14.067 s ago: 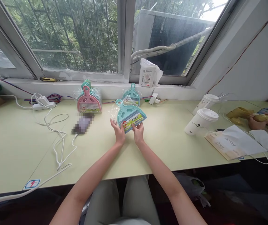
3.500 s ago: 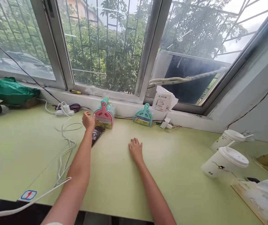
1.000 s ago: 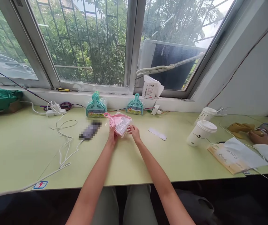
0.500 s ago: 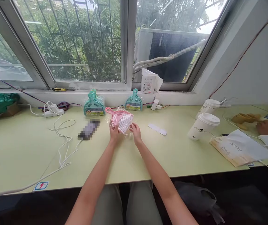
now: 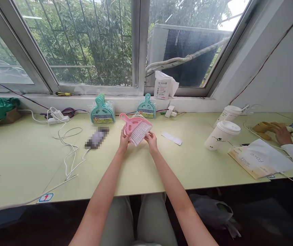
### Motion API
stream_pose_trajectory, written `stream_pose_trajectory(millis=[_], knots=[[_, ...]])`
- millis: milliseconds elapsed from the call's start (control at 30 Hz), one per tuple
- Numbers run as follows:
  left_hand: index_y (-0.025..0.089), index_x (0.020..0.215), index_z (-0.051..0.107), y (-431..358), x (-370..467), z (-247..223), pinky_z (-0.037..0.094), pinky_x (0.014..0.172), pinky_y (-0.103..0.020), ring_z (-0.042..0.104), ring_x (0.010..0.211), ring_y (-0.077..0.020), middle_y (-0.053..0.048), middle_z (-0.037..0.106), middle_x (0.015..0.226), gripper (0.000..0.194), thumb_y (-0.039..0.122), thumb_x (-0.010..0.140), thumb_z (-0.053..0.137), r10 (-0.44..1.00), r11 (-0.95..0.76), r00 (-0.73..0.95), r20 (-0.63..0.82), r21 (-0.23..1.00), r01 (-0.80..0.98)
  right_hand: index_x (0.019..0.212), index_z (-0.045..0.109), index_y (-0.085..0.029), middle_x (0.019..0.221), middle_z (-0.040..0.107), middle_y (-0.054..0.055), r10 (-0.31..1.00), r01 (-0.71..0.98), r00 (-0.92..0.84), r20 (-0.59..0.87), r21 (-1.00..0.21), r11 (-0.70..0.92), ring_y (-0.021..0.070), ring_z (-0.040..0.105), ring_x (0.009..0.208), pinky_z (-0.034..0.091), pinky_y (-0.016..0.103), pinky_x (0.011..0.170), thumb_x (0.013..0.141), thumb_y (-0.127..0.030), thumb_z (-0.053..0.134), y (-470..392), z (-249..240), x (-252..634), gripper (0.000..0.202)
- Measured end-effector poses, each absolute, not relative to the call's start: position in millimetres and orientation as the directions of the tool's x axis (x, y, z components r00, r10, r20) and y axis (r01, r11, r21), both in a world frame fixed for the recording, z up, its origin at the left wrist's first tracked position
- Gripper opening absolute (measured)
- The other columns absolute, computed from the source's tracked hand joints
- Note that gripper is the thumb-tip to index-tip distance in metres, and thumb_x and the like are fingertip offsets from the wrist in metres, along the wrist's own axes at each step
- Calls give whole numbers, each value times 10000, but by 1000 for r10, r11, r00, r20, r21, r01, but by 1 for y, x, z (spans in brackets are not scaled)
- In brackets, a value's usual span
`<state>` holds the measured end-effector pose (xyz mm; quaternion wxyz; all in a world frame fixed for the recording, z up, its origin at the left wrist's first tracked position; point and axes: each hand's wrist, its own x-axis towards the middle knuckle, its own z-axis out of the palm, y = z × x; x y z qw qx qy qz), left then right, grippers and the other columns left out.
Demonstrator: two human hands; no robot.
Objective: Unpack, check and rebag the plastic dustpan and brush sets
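Observation:
A pink dustpan and brush set [image 5: 136, 128] with pale bristles is held up over the table, its handle pointing to the upper left, clear wrap around it. My left hand [image 5: 125, 140] grips its lower left side, thumb on the front. At its lower right edge, the fingers of my right hand [image 5: 151, 140] are closed on the set. Behind it stand several green sets [image 5: 102, 111] in clear wrap on the left and a green set [image 5: 146, 107] near the middle. A white paper strip [image 5: 171, 138] lies to the right of my right hand.
Left on the table [image 5: 182, 164] are a blurred phone [image 5: 97, 137], white cables and a power strip [image 5: 58, 119]. To the right stand two white cups [image 5: 221, 136] beside a tissue pack [image 5: 259, 159]. Another person's hand [image 5: 283, 135] rests far right. A tissue packet [image 5: 162, 88] sits on the sill.
The pink set has turned to show its front and bristles more fully, and shifted slightly right. My right hand has closed in on its edge. The other person's hand has moved left and up.

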<state>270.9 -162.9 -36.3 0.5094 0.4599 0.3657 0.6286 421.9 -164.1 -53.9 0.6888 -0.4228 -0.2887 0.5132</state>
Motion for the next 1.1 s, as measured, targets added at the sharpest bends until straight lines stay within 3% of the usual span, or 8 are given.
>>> stream_pose_trajectory(millis=[167,267,433,633,700,833,933,1100], knots=[[326,1372,440,-158,268,-40,508,685,-248,579,1096,-225,-76,524,1351,647,546,786,605,979,-204,-64,193,933,-295,934,500,-213,887,672,14,980,-496,193,-52,-867,52,130,660,798,566,305,792,658,-295,749,-164,-53,424,381],[262,1283,558,-149,257,-46,512,665,-266,628,994,-209,-91,633,1194,579,615,833,469,986,-104,-157,58,946,-306,930,517,-212,862,691,17,985,-473,168,-35,-880,50,144,670,794,576,318,777,641,-285,767,-167,-50,426,389],[147,1115,656,-133,231,-55,510,633,-225,663,751,-131,-97,702,953,381,331,781,643,949,-76,-311,-58,913,-401,963,558,-192,742,693,6,995,-394,101,-4,-918,36,164,678,729,587,341,753,640,-282,775,-174,-39,427,399],[101,935,643,-125,211,-50,529,702,-231,669,700,-111,-88,693,834,149,156,807,591,877,-193,-470,-97,825,-531,981,597,-173,739,698,11,997,-367,73,15,-929,41,153,669,673,589,326,719,648,-273,767,-176,-32,433,387],[101,994,609,-126,196,-45,530,722,-239,673,750,-122,-91,679,877,184,170,842,530,772,-265,-626,-108,841,-471,982,598,-170,772,705,19,991,-401,137,-2,-914,54,149,670,686,587,308,713,656,-255,751,-174,-34,439,370],[136,1249,420,-143,149,-29,512,805,-250,636,978,-152,-122,590,1109,355,172,912,316,349,-327,-937,0,937,-121,962,592,-180,867,711,27,956,-523,285,-69,-847,95,146,679,776,577,274,751,675,-204,705,-168,-40,452,309],[168,1352,246,-164,119,-21,452,946,-322,548,1151,-189,-158,484,1257,469,84,891,250,100,-221,-984,150,967,126,930,593,-184,907,709,31,934,-572,340,-113,-813,110,143,679,810,568,262,771,674,-170,683,-165,-45,457,272],[140,1370,186,-183,107,-24,215,1134,-412,238,1392,-244,-193,273,1435,687,-7,733,395,-33,-45,-961,273,961,274,910,599,-184,883,714,34,925,-534,351,-149,-843,67,168,683,826,572,270,723,653,-171,684,-162,-54,452,271]])
